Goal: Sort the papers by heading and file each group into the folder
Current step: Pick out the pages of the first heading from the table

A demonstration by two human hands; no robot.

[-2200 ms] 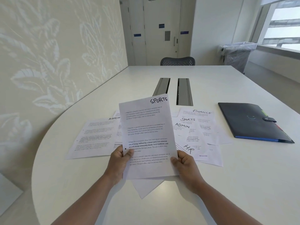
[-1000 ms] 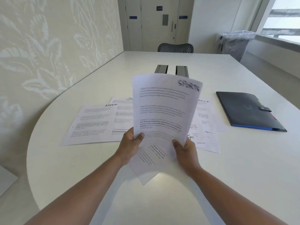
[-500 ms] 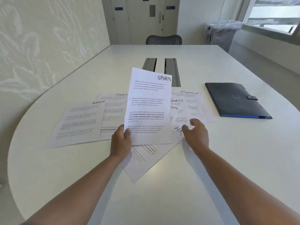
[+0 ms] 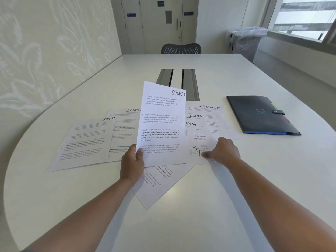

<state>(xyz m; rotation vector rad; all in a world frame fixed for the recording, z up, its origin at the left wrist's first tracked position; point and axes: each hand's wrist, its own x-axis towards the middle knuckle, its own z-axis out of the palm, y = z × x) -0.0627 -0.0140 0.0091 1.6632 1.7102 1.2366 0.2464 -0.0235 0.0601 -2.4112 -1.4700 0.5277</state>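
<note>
Paper headed SPORTS (image 4: pixel 161 124) stands raised above the white table (image 4: pixel 209 206), and we hold it by its lower left corner in our left hand (image 4: pixel 132 163), the thumb pressed on the front of the sheet and the fingers curled behind it. Our right hand (image 4: pixel 223 151) reaches down to the sheet headed HR (image 4: pixel 197 150) that lies on the table just to the right; the thumb touches that sheet beside the heading and the fingers bend over the papers beyond it, but we cannot tell whether they pinch a sheet or merely rest on it.

The remaining papers lie flat and overlapping on the table. To the left lie a sheet headed ADMIN (image 4: pixel 85 140) and, partly under its right edge, a second SPORTS sheet (image 4: pixel 125 124). To the right, behind the HR sheet, we see a FINANCE sheet (image 4: pixel 209 110), a third SPORTS sheet (image 4: pixel 193 118) and another ADMIN sheet (image 4: pixel 190 125), its heading partly hidden by the raised paper. A skewed sheet (image 4: pixel 156 186) lies under our left hand, pointing toward us.

The dark folder (image 4: pixel 258 115) lies closed on the table well to the right of the papers, its strap fastened and coloured tabs showing along its right edge.

Beyond the papers, two grey cable flaps (image 4: pixel 179 79) sit in the tabletop, a mesh chair (image 4: pixel 181 48) stands at the far end, and a lined bin (image 4: pixel 245 41) stands near the window.
</note>
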